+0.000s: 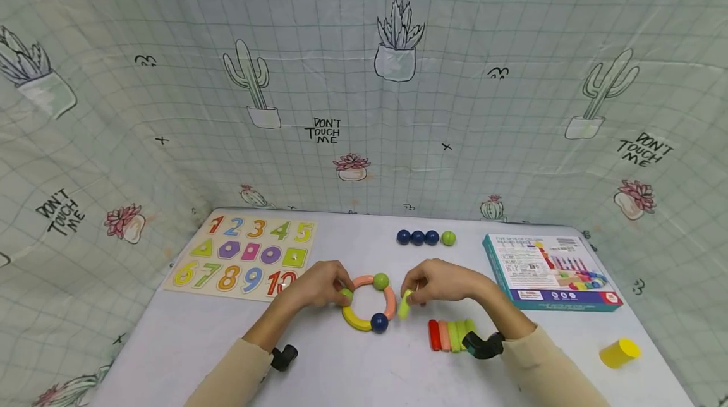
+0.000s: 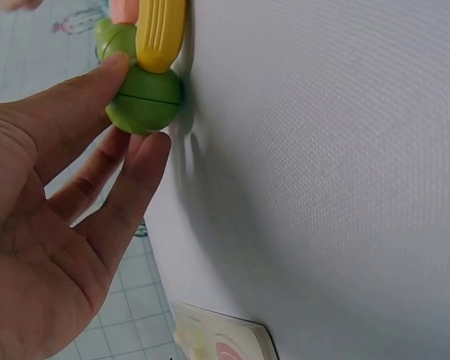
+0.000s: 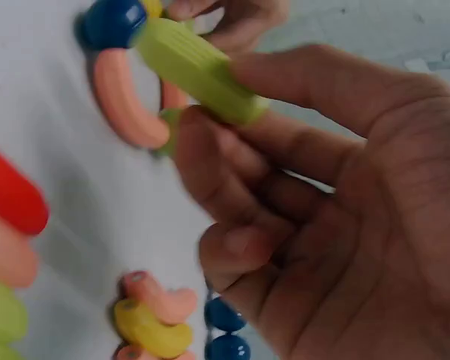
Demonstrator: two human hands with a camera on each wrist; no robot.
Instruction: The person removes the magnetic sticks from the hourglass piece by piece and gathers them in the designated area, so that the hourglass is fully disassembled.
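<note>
A ring of curved pieces and balls lies on the white table. It has a yellow arc, pink arcs, a blue ball and a green ball at the top. At the ring's left side, my left hand pinches another green ball between thumb and fingertips; the yellow arc touches that ball. My right hand holds a light green ridged stick between thumb and fingers, just right of the ring and apart from it.
Red, pink and green sticks lie in a row before the right forearm. Several balls line up behind. Loose arcs show beyond the right hand. A number board is left; a box and yellow cylinder are right.
</note>
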